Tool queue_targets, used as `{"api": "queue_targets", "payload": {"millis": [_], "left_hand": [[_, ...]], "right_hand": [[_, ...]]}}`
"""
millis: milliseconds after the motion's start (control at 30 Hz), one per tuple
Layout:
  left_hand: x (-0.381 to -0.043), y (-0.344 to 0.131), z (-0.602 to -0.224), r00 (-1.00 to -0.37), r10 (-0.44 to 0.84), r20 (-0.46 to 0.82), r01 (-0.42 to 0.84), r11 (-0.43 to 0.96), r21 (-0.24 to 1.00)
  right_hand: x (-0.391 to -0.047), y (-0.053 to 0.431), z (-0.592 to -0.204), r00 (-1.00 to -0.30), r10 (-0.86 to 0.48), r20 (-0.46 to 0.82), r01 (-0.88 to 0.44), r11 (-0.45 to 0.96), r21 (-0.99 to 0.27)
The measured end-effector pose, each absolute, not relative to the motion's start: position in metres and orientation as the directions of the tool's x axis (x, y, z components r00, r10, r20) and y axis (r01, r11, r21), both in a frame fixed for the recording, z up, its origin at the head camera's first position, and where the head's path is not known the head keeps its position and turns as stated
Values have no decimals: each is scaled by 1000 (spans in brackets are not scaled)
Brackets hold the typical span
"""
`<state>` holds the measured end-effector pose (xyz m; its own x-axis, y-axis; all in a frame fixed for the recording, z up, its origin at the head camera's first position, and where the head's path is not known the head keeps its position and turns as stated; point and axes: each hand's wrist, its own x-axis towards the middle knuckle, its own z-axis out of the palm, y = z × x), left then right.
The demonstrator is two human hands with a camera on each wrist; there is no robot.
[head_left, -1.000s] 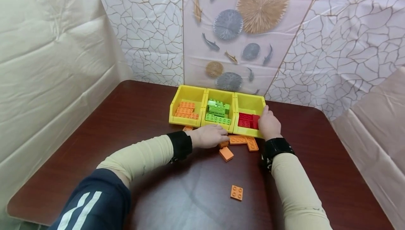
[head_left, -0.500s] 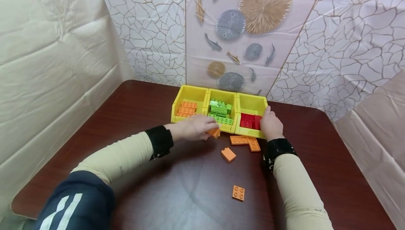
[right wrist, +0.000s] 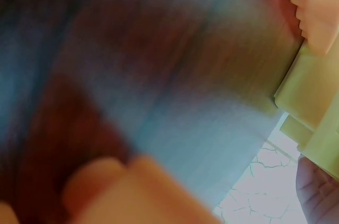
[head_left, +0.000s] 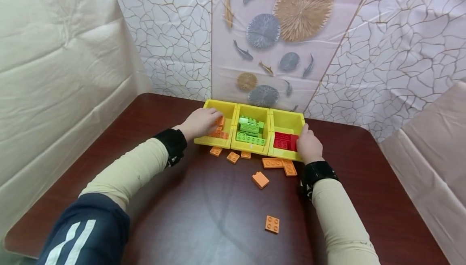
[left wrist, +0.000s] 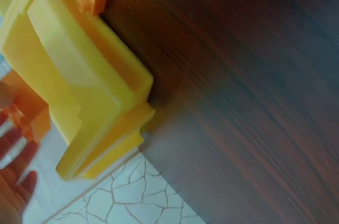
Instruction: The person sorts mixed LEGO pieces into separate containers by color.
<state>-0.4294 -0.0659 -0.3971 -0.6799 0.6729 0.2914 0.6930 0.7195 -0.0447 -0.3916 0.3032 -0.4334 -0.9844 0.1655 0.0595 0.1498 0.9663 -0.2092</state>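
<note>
White-striped sleeve (head_left: 87, 232), left hand (head_left: 199, 123) round orange brick (left wrist: 34, 106)

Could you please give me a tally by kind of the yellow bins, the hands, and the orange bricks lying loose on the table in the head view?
Yellow bins: 3
Hands: 2
Loose orange bricks: 7
Total: 12

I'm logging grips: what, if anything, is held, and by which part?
Right hand: right yellow bin, by its outer side. Left hand: orange brick nearby, hold unclear.
</note>
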Motion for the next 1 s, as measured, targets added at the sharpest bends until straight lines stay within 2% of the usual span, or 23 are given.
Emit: {"api": "queue_targets", "payload": {"millis": [100, 200, 333, 533, 1000], "left_hand": [[-441, -57, -393, -780, 576, 245, 589, 808, -21], [-455, -49, -388, -834, 505, 220, 512, 859, -31], [-472, -42, -388, -851, 488, 191, 479, 873, -95], [-494, -36, -408, -890, 451, 66, 430, 879, -204], [-505, -37, -430, -901, 434, 20, 418, 877, -239]], "right_hand": [[-392, 305, -432, -982, 177, 60, 160, 963, -215], [-392, 307, -431, -981, 183, 70, 164, 963, -216], [-392, 307, -432, -980, 180, 79, 161, 964, -210], [-390, 304, -433, -982, 179, 66, 162, 966, -203], [-391, 305, -436, -982, 171, 80, 153, 969, -193]]}}
